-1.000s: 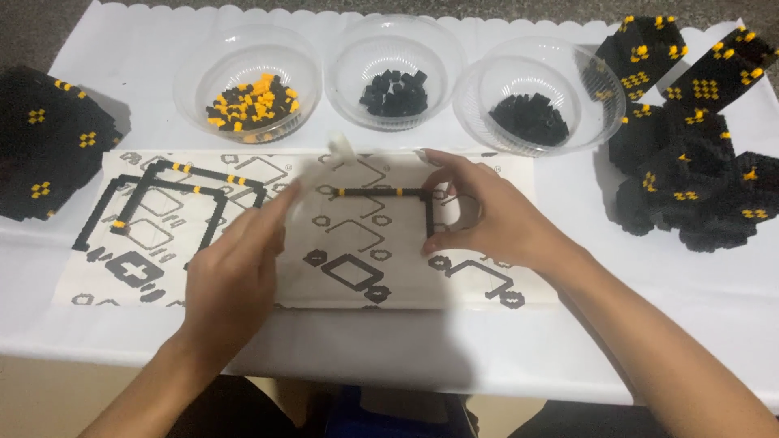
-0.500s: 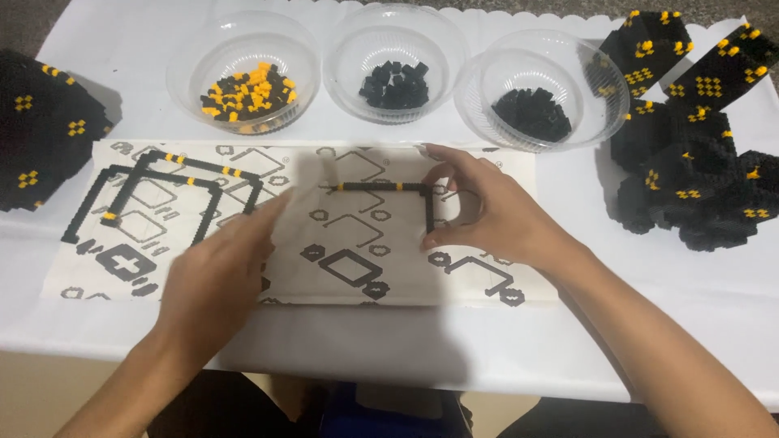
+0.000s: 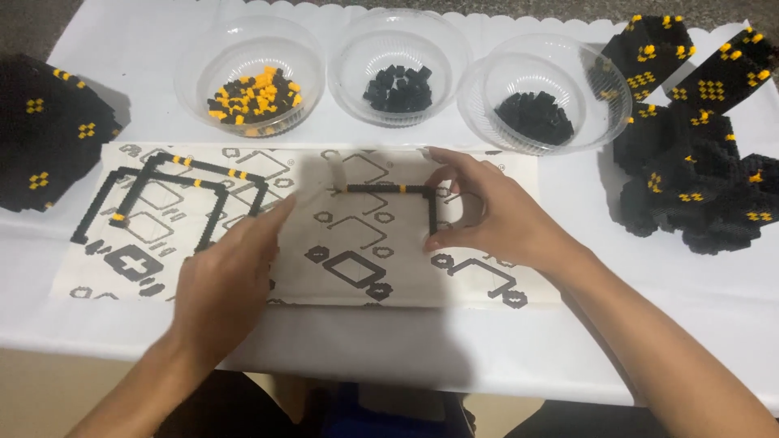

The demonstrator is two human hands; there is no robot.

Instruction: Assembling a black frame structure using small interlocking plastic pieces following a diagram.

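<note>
A thin black brick strip [image 3: 385, 189] with two small yellow segments lies flat on the printed pattern sheet [image 3: 365, 276], running left to right, then bending at its right end into a short black leg toward the near side, forming an L.

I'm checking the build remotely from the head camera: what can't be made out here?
- Head view: the right hand covers the corner of the thin black-and-yellow brick frame; finger contact unclear.
- The left hand hides part of the printed paper template.
- The black brick blocks at left and right are cut off by the edges.
- Bricks in the clear plastic bowls are too small to count.
</note>
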